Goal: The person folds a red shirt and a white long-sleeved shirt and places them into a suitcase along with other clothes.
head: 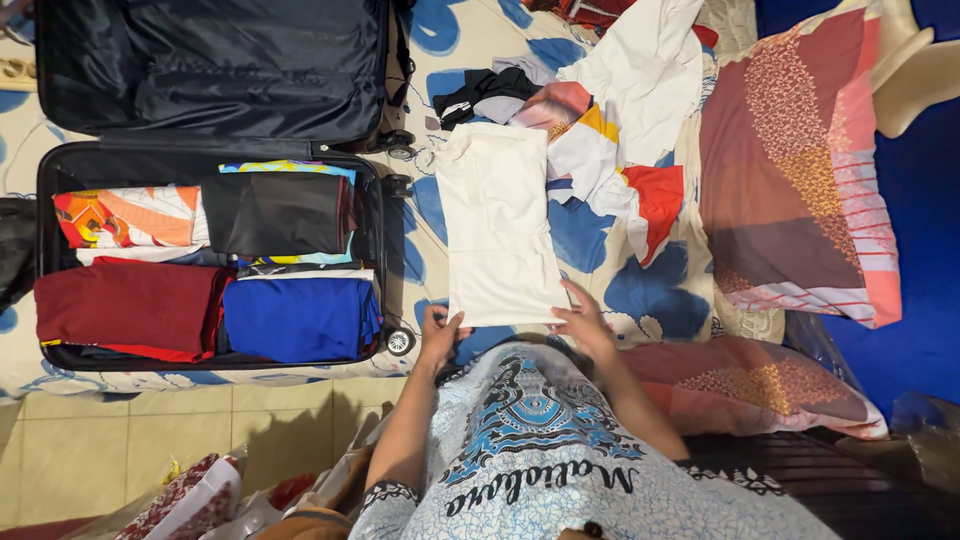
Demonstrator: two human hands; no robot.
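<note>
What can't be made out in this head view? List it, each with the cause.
- Near edge of the cream garment: covered by the left hand and right hand, so each grip is unclear.
- Lower layers in the suitcase: buried under the folded blue cloth and dark red cloth.
- Clothes pile: cut off by the top edge.
- Floor bags: cut off by the bottom edge.

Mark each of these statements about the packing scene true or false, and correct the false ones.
1. Both hands touch the near edge of the cream garment. True: the left hand and right hand rest on it.
2. The suitcase is shut. False: it lies open with folded clothes inside.
3. A folded blue cloth lies in the suitcase. True.
4. The cream garment lies inside the suitcase. False: it lies on the bedsheet beside it.
5. A patterned pillow lies right of the garment. True.
</note>
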